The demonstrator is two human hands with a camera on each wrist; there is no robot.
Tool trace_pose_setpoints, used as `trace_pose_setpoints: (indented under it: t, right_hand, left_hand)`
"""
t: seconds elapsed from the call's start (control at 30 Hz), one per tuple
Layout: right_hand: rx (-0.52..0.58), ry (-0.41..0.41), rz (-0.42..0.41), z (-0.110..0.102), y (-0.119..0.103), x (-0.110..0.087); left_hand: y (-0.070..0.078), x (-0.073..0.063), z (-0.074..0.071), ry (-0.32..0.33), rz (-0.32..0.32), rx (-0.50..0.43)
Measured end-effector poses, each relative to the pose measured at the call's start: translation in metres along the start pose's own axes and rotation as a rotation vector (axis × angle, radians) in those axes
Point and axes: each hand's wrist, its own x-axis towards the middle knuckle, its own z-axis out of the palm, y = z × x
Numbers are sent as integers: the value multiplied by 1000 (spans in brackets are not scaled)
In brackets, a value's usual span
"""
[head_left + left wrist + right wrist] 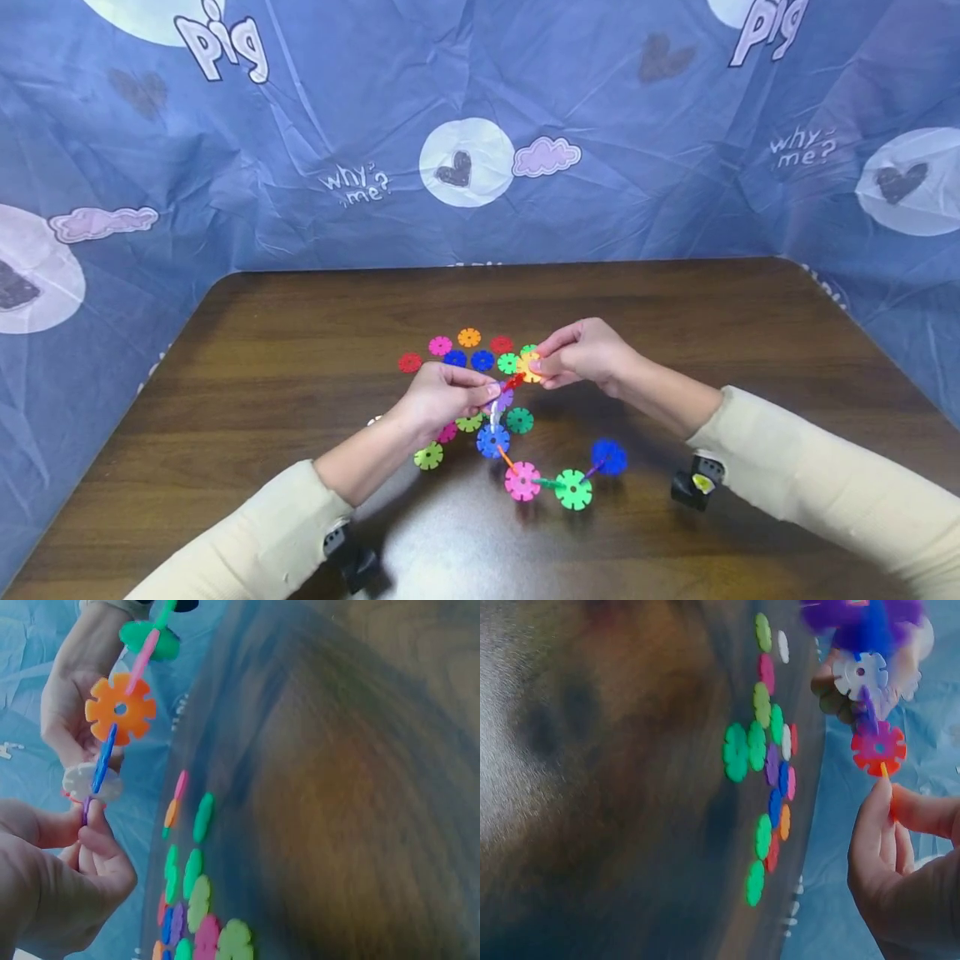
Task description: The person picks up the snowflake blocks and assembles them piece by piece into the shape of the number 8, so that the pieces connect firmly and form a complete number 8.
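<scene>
A chain of notched plastic discs, slotted into one another, hangs between the hands and curves towards the viewer. My right hand [588, 358] pinches the yellow-orange disc [529, 367] at its upper end, which joins a red disc [879, 750]. Just beyond the red one, my left hand [444, 398] holds a purple disc [502, 398] between thumb and fingers. From there the chain runs through a white disc [79, 780], a blue disc [492, 442], an orange disc [120, 709], a pink disc [522, 482] and a green disc [573, 490], ending at another blue disc [609, 457].
Loose discs lie on the brown wooden table [225, 400] behind and beneath the hands, among them a red disc [409, 362], a pink disc [440, 346] and a lime disc [428, 456]. A blue printed cloth [600, 217] hangs behind the table's far edge.
</scene>
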Motion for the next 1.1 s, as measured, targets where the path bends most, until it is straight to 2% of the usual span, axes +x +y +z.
trace_pose_setpoints:
  t: [0.13,0.27,0.53,0.67,0.9,1.1]
  right_hand:
    - [34,21,-4,6,1,0]
    - [85,21,-2,6,0,5]
    - [134,-83,61,0,-3,12]
    - [107,-137,81,-1,-2,13]
    - [24,-202,93,1,3,11]
    - [-2,-254,95,5,6,11]
  left_hand:
    - [-1,-1,3,49,13,-2]
    - [-1,0,1,62,8,-45]
    - [-3,-5,-8,-68,-7,-136]
    - [-9,-7,-11,-119,-10,-160]
    - [-10,-6,-13,-63,-20,-144]
    - [-6,-3,-2,-52,-23,-135]
